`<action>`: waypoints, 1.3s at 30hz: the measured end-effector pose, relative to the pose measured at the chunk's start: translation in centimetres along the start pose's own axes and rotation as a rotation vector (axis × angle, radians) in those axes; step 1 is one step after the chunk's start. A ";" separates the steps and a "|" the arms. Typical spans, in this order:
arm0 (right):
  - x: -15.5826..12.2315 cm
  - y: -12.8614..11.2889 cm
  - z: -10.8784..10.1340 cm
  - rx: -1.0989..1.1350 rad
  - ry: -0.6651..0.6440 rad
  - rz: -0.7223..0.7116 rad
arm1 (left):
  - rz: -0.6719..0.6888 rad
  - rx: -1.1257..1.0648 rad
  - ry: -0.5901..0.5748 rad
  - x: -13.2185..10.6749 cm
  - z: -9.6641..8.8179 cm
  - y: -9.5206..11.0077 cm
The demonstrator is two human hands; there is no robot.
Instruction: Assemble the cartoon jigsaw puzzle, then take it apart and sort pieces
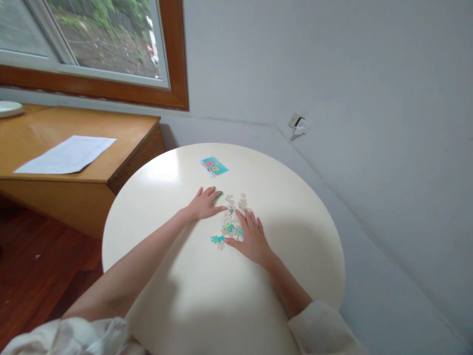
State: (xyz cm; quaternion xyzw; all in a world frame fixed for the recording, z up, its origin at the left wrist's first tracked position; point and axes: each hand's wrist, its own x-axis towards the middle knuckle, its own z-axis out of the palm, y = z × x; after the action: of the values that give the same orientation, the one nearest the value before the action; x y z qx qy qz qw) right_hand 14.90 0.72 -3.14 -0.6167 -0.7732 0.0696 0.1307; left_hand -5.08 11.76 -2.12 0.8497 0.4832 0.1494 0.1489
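A loose heap of jigsaw puzzle pieces (229,228) lies on the round white table (177,305), most showing their grey backs and some a teal or yellow face. My left hand (205,203) rests at the heap's left side with fingers spread, a bit of teal puzzle showing under its fingertips. On the right, my right hand (253,237) lies over the heap's edge, fingers stretched out and thumb apart, covering some pieces. Beyond both hands is a small teal picture card (214,166) with cartoon figures.
To the left stands a wooden desk (129,133) with a white sheet of paper (70,154) on it. A window (107,39) is above the desk. The wall behind the table carries a socket with a white plug (301,126).
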 end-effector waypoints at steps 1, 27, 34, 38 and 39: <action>0.3 0.0 0.1 -0.007 0.017 -0.020 | 0.041 0.001 0.014 -0.3 0.3 0.4; 5.1 0.5 -4.0 0.573 0.261 -0.206 | 0.105 -0.541 0.344 -0.6 -3.5 4.4; 1.6 2.5 -1.1 0.241 0.162 -0.144 | 0.124 -0.094 0.096 -4.4 -2.0 2.5; -0.1 1.7 1.1 0.049 0.095 -0.082 | 0.096 0.090 0.028 -6.2 0.6 2.5; -0.2 1.2 1.3 0.019 0.090 -0.086 | 0.106 0.114 0.028 -6.3 1.1 2.7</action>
State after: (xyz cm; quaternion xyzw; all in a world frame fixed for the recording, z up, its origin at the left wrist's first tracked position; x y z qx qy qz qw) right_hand 15.73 0.86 -4.75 -0.5840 -0.7916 0.0433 0.1742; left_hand -5.66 4.86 -2.73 0.8789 0.4475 0.1410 0.0855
